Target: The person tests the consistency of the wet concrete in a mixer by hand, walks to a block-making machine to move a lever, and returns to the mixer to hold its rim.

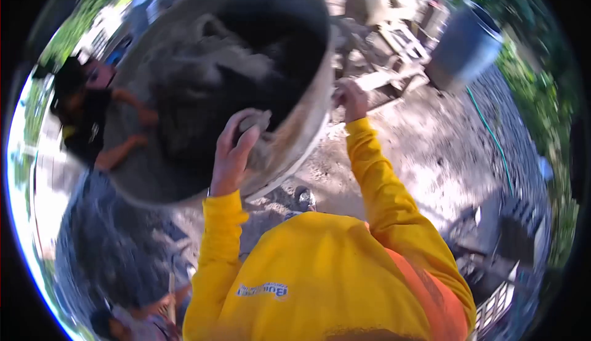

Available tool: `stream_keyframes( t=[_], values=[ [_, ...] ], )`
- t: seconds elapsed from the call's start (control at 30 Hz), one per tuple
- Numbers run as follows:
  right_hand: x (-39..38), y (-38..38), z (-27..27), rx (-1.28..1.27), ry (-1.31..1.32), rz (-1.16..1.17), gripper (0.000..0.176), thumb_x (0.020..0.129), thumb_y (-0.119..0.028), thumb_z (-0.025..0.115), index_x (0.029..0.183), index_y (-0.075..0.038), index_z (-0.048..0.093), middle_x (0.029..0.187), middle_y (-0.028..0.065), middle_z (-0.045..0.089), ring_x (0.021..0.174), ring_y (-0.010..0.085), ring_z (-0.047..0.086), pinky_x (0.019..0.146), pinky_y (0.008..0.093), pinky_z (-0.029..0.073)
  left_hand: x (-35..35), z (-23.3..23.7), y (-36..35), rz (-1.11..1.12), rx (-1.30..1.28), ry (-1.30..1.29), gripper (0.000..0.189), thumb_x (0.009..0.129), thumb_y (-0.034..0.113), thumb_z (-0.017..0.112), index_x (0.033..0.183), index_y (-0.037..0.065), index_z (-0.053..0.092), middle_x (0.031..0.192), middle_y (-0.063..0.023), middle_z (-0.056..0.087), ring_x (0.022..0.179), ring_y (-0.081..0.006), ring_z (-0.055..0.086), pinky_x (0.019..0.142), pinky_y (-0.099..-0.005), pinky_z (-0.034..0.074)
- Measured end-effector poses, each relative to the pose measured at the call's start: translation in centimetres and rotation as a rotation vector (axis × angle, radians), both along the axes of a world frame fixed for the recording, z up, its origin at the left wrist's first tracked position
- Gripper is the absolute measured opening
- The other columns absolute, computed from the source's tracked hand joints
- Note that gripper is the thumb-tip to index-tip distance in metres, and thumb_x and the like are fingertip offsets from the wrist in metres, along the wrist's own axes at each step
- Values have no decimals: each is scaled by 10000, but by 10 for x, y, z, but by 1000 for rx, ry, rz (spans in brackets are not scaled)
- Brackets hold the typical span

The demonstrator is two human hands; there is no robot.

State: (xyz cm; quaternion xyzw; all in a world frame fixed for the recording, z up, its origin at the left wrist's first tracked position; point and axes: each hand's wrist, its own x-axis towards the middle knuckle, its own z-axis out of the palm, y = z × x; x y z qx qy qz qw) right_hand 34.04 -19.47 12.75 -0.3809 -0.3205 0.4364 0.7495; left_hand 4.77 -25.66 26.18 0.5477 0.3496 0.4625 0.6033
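A big round metal tub (286,141), tilted in view, holds dark and pale grey material (203,64), blurred by motion. Over its near rim is my left hand (230,159), thumb and fingers closed around a grey lump (256,121) that looks like a stone or a clod. My right hand (353,101) is at the outer right side of the tub, fingers curled in; what they hold, if anything, is too blurred to tell. Across the tub on the left, a person in a dark top (83,110) reaches both hands inside it.
A blue barrel (466,48) stands at the upper right by broken wood and rubble (397,42). A green hose (489,125) runs over dark gravel. Another person (138,325) is at the lower left beside a dark gravel heap (111,236). A white crate (495,307) lies lower right.
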Motion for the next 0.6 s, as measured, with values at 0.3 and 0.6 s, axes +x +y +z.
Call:
stream_keyframes(
  t=[0.3, 0.6],
  values=[
    [114, -344, -309, -1103, -1610, 494, 299, 775, -319, 734, 1046, -192, 723, 964, 89, 743, 885, 315, 720, 784, 434, 578, 89, -230, -74, -212, -736, 350, 273, 931, 225, 675, 1134, 47, 638, 889, -61, 675, 700, -170, 642, 631, -308, 552],
    [90, -819, -291, -1882, -885, -27, 151, 775, -210, 741, 909, -142, 728, 915, 147, 745, 877, 345, 726, 764, 458, 587, 180, -424, -84, 336, -1004, 529, 449, 839, 295, 724, 1201, 81, 566, 1200, -143, 603, 981, -331, 648, 799, -480, 587]
  ],
)
